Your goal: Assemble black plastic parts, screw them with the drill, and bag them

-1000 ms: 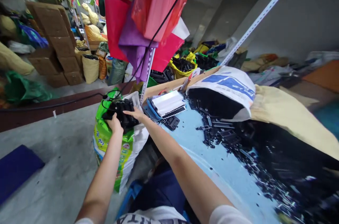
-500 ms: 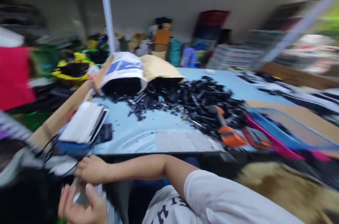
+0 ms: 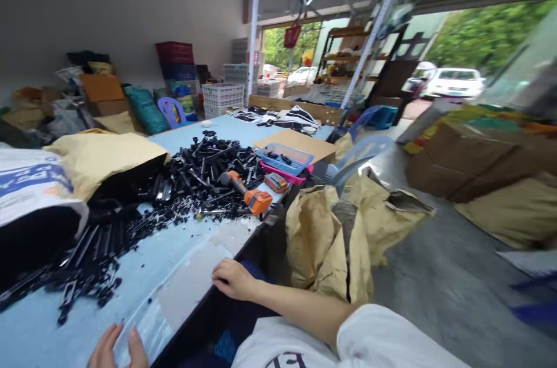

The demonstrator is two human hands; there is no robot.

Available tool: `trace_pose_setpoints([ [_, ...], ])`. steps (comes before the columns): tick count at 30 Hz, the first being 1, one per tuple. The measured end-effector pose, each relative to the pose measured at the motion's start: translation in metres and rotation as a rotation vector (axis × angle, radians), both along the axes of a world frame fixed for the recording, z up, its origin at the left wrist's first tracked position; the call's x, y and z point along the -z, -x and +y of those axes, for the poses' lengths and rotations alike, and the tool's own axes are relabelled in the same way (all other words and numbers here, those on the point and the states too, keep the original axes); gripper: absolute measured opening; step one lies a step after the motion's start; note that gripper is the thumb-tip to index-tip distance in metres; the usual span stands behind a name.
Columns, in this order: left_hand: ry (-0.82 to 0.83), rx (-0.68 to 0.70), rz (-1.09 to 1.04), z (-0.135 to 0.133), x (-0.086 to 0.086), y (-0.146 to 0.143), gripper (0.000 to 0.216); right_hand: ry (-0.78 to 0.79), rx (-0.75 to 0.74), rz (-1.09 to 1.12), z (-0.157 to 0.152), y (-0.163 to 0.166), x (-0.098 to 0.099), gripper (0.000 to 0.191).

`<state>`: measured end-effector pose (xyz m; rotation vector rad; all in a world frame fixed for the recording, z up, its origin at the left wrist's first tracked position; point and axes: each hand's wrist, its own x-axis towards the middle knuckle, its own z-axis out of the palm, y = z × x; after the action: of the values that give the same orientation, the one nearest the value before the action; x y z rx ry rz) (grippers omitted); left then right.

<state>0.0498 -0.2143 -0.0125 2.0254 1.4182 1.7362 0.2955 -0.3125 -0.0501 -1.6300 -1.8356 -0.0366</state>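
Note:
My right hand (image 3: 235, 280) rests on the near edge of the blue-covered table (image 3: 183, 281), its fingers lying loosely over the rim with nothing in them. At the bottom left, my left hand (image 3: 117, 350) is only partly in view; its fingers and thumb are spread above the table, and no object shows between them. Ahead of both hands lies a large heap of small black plastic parts (image 3: 213, 165). An orange cordless power tool (image 3: 246, 194) lies at the heap's right side, beside an orange-and-grey battery pack (image 3: 275, 182).
Blue basket (image 3: 287, 159) and pink basket (image 3: 300, 179) stand beyond the tool. A tan sack (image 3: 108, 162) and a white sack (image 3: 35, 182) lie open-mouthed on the left. Open tan sacks (image 3: 339, 234) stand on the floor at my right, near a plastic chair (image 3: 361, 153).
The view has swung to the right. My hands, close together beyond the table's left end before, are now apart: the right on the table edge, the left over the tabletop.

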Motion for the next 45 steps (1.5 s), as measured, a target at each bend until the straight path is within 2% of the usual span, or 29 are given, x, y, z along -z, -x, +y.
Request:
trace_pose_setpoints([
  [4,-0.080,0.179,0.123,0.010,0.022,-0.047,0.028,-0.091,0.263,0.015,0.006,-0.026,0.006,0.014],
  [7,-0.145,0.277,0.200,0.014,0.030,-0.061,0.024,-0.075,0.361,-0.009,0.024,-0.039,0.010,0.025],
  [11,-0.146,0.266,0.276,0.002,0.029,-0.055,0.023,-0.061,0.339,-0.027,0.032,-0.037,0.022,0.032],
  [15,-0.002,0.209,0.314,-0.014,0.023,-0.047,0.018,-0.097,0.383,-0.065,0.030,-0.037,0.036,0.034],
  [17,0.082,0.159,0.305,-0.014,0.020,-0.044,0.016,-0.121,0.353,-0.098,0.036,-0.046,0.040,0.039],
  [21,0.182,0.109,0.282,-0.019,0.015,-0.039,0.017,-0.186,0.301,-0.125,0.043,-0.053,0.042,0.041],
  [24,0.208,0.132,0.277,-0.026,0.013,-0.039,0.016,-0.200,0.285,-0.131,0.037,-0.050,0.039,0.037],
  [27,0.213,0.153,0.302,-0.023,0.013,-0.037,0.018,-0.174,0.294,-0.123,0.034,-0.048,0.035,0.033],
  [30,0.221,0.153,0.339,-0.002,0.014,-0.034,0.018,-0.150,0.307,-0.121,0.034,-0.046,0.034,0.030],
  [34,0.274,0.100,0.400,0.047,0.006,-0.020,0.021,-0.118,0.299,-0.080,0.030,-0.041,0.030,0.022],
  [37,0.377,-0.044,0.480,0.095,-0.004,-0.003,0.032,-0.127,0.226,0.013,0.031,-0.049,0.014,0.018],
  [39,0.480,-0.196,0.540,0.127,-0.009,0.007,0.042,-0.180,0.258,0.013,0.039,-0.068,-0.007,0.020],
  [40,0.538,-0.268,0.566,0.142,-0.010,0.012,0.047,-0.208,0.339,-0.024,0.044,-0.083,-0.019,0.024],
  [42,0.625,-0.353,0.618,0.166,-0.009,0.020,0.051,-0.191,0.618,-0.127,0.057,-0.120,-0.045,0.040],
  [44,0.673,-0.379,0.662,0.182,-0.005,0.026,0.053,-0.025,0.869,-0.162,0.072,-0.158,-0.068,0.053],
  [45,0.688,-0.375,0.679,0.187,-0.003,0.028,0.053,0.127,0.924,-0.159,0.080,-0.174,-0.077,0.052],
])
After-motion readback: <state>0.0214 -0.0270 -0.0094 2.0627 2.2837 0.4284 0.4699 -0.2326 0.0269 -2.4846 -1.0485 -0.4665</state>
